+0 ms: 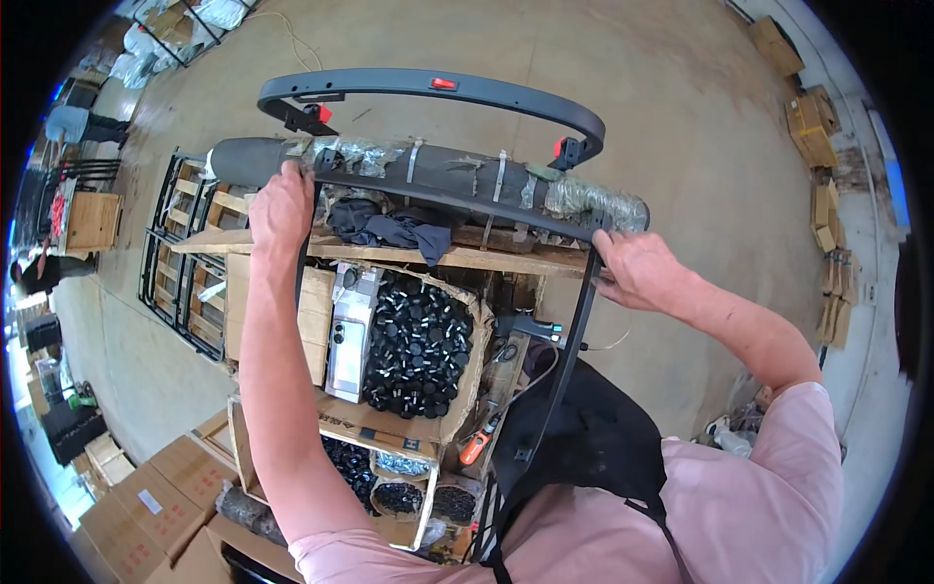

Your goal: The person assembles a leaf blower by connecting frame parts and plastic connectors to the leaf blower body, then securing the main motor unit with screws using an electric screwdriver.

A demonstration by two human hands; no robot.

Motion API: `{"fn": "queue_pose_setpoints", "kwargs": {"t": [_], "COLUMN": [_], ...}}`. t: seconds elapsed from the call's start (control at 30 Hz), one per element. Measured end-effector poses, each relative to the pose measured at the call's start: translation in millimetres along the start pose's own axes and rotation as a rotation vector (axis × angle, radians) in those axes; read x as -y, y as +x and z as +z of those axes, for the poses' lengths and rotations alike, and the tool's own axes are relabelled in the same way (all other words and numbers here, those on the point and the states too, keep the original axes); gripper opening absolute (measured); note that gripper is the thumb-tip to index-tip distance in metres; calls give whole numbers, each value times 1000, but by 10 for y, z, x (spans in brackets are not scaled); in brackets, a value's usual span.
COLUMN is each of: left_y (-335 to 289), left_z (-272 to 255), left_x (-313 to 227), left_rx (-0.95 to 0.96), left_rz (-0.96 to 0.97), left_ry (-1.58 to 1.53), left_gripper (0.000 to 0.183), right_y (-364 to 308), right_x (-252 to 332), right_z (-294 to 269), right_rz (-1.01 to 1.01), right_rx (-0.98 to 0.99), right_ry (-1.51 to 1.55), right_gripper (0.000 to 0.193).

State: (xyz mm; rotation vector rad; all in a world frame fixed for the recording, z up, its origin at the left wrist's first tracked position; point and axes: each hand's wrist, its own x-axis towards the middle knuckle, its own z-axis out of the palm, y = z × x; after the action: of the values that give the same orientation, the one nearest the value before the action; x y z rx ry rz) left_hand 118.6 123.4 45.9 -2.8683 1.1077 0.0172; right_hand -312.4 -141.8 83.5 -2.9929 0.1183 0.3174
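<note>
Left hand (281, 206) and right hand (634, 270) clamped on black frame (443, 190). Risk: frame slipping off padded roll (428, 167), striking box of black caps (416, 355).

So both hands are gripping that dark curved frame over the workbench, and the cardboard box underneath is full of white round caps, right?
Not quite. In the head view the left hand and right hand do grip the dark curved frame, but the round caps filling the cardboard box beneath it are black, not white.
</note>
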Motion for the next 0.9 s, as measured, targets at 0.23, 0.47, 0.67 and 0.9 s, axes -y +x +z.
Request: {"fn": "queue_pose_setpoints", "kwargs": {"t": [0.23, 0.47, 0.67, 0.9], "left_y": [-753, -2239, -3146, -4062], "left_z": [-349, -218, -178, -194], "left_x": [-255, -801, -1090, -1580], "left_rx": [-85, -66, -76, -138], "left_rz": [-292, -556, -653, -885], "left_ry": [-1844, -2527, -2722, -2477], "left_gripper": [36, 35, 43, 44], "right_y": [135, 83, -6, 14], "right_x": [-26, 22, 31, -69], "right_z": [-61, 44, -39, -153], "right_rz": [138, 57, -9, -112], "right_rx": [245, -17, 92, 270], "right_ry": [-93, -24, -8, -171], "right_gripper": [49, 40, 38, 43]}}
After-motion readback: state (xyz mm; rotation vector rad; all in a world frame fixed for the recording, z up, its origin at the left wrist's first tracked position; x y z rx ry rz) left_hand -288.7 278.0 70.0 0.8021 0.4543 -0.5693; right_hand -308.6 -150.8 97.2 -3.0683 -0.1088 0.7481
